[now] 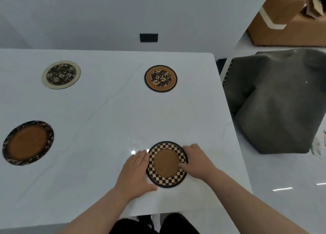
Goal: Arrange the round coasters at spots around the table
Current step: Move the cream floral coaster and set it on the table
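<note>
A round coaster with a checkered rim and brown centre (166,163) lies flat near the front edge of the white table (105,110). My left hand (136,171) rests against its left edge, and my right hand (196,162) holds its right edge with the thumb on top. Three other round coasters lie apart on the table: a brown one with a dark leafy rim (27,142) at the left, a cream-rimmed dark floral one (61,74) at the far left, and an orange-rimmed floral one (160,78) at the far right.
A dark grey covered seat (278,101) stands just right of the table. A cardboard box (289,22) sits on the floor at the top right. A black wall socket (148,37) is behind the table. My dark-clad legs (158,225) show under the front edge.
</note>
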### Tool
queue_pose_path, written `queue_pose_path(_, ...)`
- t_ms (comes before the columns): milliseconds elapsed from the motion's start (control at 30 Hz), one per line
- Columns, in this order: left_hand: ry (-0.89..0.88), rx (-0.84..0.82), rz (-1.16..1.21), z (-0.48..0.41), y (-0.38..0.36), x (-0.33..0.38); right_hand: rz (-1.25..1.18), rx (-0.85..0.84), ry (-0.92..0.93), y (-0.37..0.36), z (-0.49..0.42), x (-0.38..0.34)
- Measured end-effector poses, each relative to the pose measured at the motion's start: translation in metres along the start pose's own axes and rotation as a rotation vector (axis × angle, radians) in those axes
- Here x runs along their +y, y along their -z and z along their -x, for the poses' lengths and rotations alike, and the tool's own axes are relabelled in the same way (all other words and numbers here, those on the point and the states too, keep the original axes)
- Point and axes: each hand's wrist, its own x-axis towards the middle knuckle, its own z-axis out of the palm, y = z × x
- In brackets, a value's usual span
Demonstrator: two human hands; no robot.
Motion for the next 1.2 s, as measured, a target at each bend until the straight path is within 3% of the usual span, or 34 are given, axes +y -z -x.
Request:
queue_pose_path(133, -0.002, 0.008, -0.056, -0.002, 0.004, -0.004, 0.073, -0.086, 0.039, -0.001, 0.014, 0.006)
queue_pose_path(400, 0.033, 0.048, -0.08, -0.007, 0.002, -0.005, 0.106, 0.014, 0.06, -0.012, 0.015, 0.014)
queue_pose_path(800, 0.049, 0.016, -0.088, -0.013, 0.009, -0.002, 0.087, 0.033, 0.062, -0.015, 0.023, 0.012)
queue_pose_path(967, 0.135, -0.011, 0.143, 0.0, 0.031, 0.003, 0.008, 0.052, 0.094, 0.001, 0.036, -0.001)
queue_pose_path(1200, 0.278, 0.21, 0.387, 0.069, 0.085, 0.002, -0.103, 0.185, 0.239, 0.03, 0.061, -0.045)
